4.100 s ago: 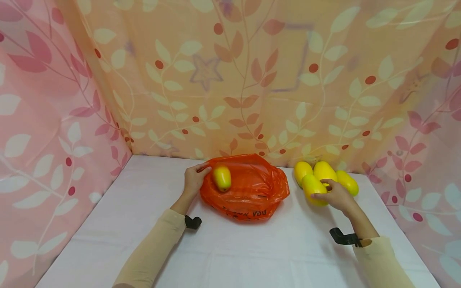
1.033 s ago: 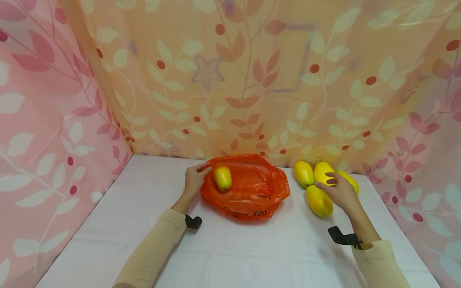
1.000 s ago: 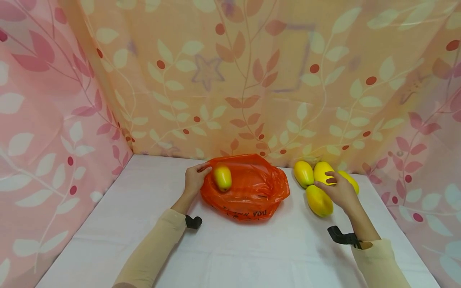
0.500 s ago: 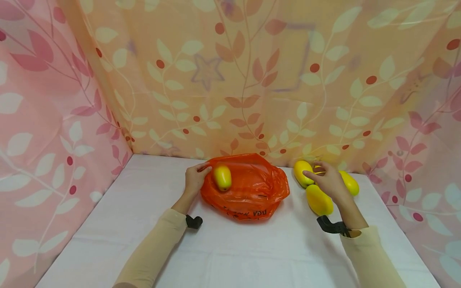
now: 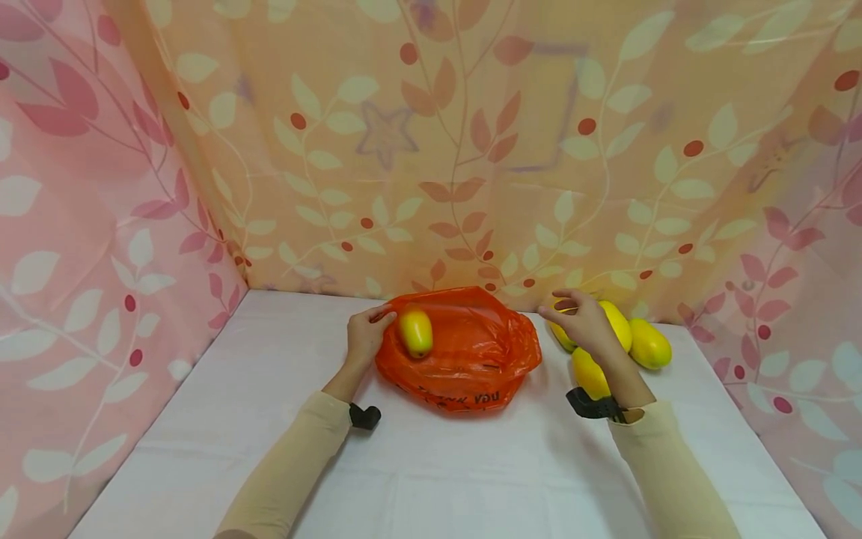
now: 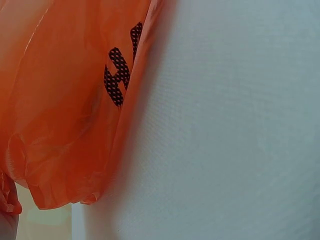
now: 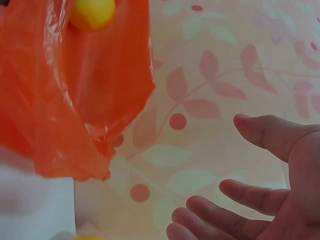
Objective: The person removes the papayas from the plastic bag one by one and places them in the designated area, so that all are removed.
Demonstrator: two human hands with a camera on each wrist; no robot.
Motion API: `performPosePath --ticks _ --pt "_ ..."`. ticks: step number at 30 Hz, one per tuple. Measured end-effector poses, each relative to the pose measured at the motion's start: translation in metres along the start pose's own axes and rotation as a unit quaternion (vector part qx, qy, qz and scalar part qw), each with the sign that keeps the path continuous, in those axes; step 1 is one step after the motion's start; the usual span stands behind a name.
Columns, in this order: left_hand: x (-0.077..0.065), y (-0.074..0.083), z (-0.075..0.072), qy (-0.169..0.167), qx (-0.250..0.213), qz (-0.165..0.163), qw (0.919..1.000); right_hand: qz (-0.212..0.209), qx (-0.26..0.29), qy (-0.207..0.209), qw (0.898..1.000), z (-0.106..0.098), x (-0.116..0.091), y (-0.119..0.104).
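My left hand [image 5: 364,337] pinches the left edge of an orange plastic bag [image 5: 471,352], which has black lettering along its front. Inside the bag's open mouth lies one yellow mango [image 5: 415,333], also visible in the right wrist view. Fingers spread and holding nothing, my right hand [image 5: 584,323] hovers above the left part of a mango group, just right of the bag. That hand partly covers the left mango [image 5: 561,338] and the front mango [image 5: 589,374]. Behind and to the right sit another mango [image 5: 616,326] and the rightmost mango [image 5: 650,344].
A white cloth covers the table [image 5: 431,479]. Printed curtains stand behind it, with a pink curtain [image 5: 87,262] on the left and another on the right. A black camera mount [image 5: 594,404] sits on the right wrist, and a similar mount [image 5: 365,416] on the left.
Earlier my right hand held a mango, which then rested at the group's front. The empty right hand has since moved left toward the bag. My left hand has kept its grip.
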State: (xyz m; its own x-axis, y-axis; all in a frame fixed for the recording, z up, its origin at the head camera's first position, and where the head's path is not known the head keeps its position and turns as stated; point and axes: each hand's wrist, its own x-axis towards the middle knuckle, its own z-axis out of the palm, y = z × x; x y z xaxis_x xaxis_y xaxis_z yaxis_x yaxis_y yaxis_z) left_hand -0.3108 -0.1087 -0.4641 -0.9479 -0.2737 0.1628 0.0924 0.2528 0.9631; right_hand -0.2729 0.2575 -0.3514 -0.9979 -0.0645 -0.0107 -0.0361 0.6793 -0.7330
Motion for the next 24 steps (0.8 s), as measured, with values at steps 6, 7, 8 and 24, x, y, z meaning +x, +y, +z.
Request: performPosePath --ticks 6,7,8,24 --pt "-0.001 0.001 0.000 0.011 0.011 -0.004 0.9999 -0.005 0.007 -0.009 1.000 0.012 0.008 -0.009" --pt "-0.001 0.001 0.000 0.010 0.009 -0.004 0.9999 -0.006 0.006 -0.011 1.000 0.013 0.009 -0.010" --pt "-0.001 0.001 0.000 0.010 0.010 -0.004 0.9999 -0.007 0.005 -0.014 1.000 0.015 0.011 -0.012" --pt "-0.002 0.003 0.001 0.009 0.014 -0.001 0.9999 -0.036 0.027 -0.052 0.998 0.051 0.033 -0.031"
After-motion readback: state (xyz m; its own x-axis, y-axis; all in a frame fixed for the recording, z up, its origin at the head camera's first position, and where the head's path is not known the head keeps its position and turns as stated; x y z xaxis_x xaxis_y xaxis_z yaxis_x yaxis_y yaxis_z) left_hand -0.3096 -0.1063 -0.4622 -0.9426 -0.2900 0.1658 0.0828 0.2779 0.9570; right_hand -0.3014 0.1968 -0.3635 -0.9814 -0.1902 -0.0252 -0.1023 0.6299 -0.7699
